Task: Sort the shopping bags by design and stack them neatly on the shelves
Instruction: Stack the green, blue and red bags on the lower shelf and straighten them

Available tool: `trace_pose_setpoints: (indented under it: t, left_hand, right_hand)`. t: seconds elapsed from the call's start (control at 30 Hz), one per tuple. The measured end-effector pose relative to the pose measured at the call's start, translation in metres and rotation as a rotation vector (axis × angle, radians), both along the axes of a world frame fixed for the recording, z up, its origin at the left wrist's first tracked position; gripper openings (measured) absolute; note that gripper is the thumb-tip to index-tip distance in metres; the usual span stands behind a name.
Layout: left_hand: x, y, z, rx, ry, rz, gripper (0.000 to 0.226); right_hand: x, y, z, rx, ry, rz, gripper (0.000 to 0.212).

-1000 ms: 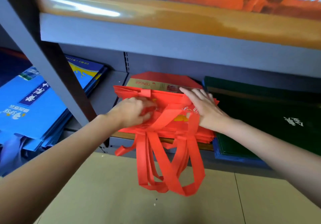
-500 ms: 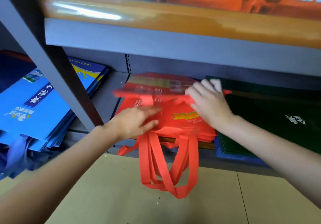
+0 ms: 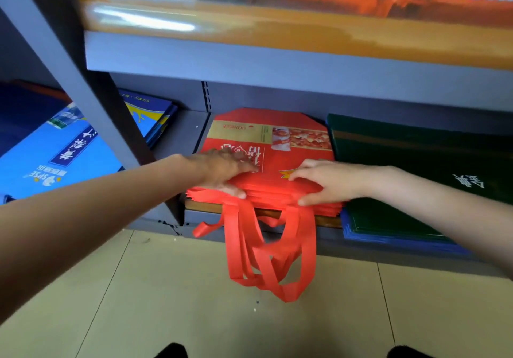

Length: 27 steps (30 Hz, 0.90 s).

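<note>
Both hands, left hand (image 3: 222, 171) and right hand (image 3: 324, 182), press flat with straight fingers on red bag stack (image 3: 277, 146) on shelf (image 3: 194, 135).

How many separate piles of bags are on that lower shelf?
3 on this shelf: flat red fabric bags in the middle under both hands, dark green bags to their right, bright blue printed bags at left. More may lie out of view.
</note>
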State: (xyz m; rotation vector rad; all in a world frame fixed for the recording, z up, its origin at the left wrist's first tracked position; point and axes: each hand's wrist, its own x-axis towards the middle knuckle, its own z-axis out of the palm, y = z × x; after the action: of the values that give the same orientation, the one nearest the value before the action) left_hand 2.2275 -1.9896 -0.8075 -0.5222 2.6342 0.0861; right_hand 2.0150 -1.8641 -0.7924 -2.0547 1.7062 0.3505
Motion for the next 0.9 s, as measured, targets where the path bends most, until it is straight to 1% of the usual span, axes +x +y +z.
trace_pose_setpoints:
  t: [0.03, 0.07, 0.1, 0.13, 0.2, 0.23, 0.27, 0.33, 0.37, 0.4, 0.47, 0.53, 0.6, 0.67, 0.73, 0.8, 0.9]
  left_hand:
    - [-0.007, -0.004, 0.003, 0.036, 0.059, -0.012, 0.056]
    - [-0.012, -0.007, 0.006, 0.018, 0.129, -0.02, 0.046]
    - [-0.016, -0.007, 0.007, -0.045, 0.176, -0.033, 0.04]
    - [-0.018, -0.005, 0.006, -0.129, 0.187, -0.054, 0.04]
    - [-0.016, 0.004, 0.002, -0.249, 0.126, -0.129, 0.054]
    - [-0.012, 0.009, -0.001, -0.252, 0.067, -0.16, 0.063]
    - [-0.007, 0.012, -0.004, -0.231, 0.023, -0.168, 0.071]
    - [0.0, 0.009, -0.009, -0.174, -0.025, -0.139, 0.077]
    - [0.001, 0.006, -0.011, -0.142, -0.029, -0.112, 0.075]
    - [0.0, 0.004, -0.013, -0.106, -0.022, -0.085, 0.073]
    - [-0.004, 0.001, -0.014, -0.043, -0.005, -0.046, 0.071]
    - [-0.009, -0.002, -0.013, 0.015, 0.021, -0.014, 0.071]
    - [-0.01, -0.005, -0.009, 0.072, 0.049, 0.029, 0.069]
    - [-0.01, -0.008, -0.007, 0.104, 0.078, 0.08, 0.062]
    - [-0.01, -0.012, -0.005, 0.111, 0.121, 0.117, 0.051]
    - [-0.007, -0.015, 0.0, 0.105, 0.209, 0.168, 0.044]
    - [0.0, -0.015, 0.008, 0.089, 0.328, 0.23, 0.04]
  right_hand:
    - [0.0, 0.0, -0.001, -0.018, -0.037, -0.026, 0.059]
    - [0.001, 0.0, -0.004, -0.053, -0.047, -0.042, 0.057]
    - [0.002, 0.001, -0.007, -0.116, -0.009, -0.034, 0.054]
    - [0.002, 0.002, -0.01, -0.207, 0.07, -0.001, 0.049]
    - [0.0, 0.005, -0.017, -0.42, 0.231, 0.104, 0.037]
    - [-0.002, 0.006, -0.02, -0.501, 0.296, 0.153, 0.031]
    - [-0.003, 0.007, -0.023, -0.574, 0.316, 0.182, 0.027]
    - [-0.002, 0.01, -0.03, -0.654, 0.323, 0.247, 0.025]
    - [0.0, 0.011, -0.033, -0.58, 0.309, 0.266, 0.029]
    - [-0.001, 0.012, -0.035, -0.504, 0.254, 0.263, 0.034]
    - [-0.006, 0.015, -0.029, -0.306, 0.104, 0.128, 0.044]
    - [-0.017, 0.018, -0.026, -0.236, -0.049, 0.026, 0.049]
    - [-0.025, 0.022, -0.026, -0.22, -0.021, 0.008, 0.054]
    - [-0.025, 0.023, -0.027, -0.181, -0.011, -0.006, 0.057]
    - [-0.025, 0.018, -0.022, -0.201, -0.059, -0.026, 0.051]
    - [-0.03, 0.01, -0.013, -0.293, -0.088, -0.059, 0.04]
    - [-0.041, 0.004, 0.003, -0.39, -0.201, -0.23, 0.031]
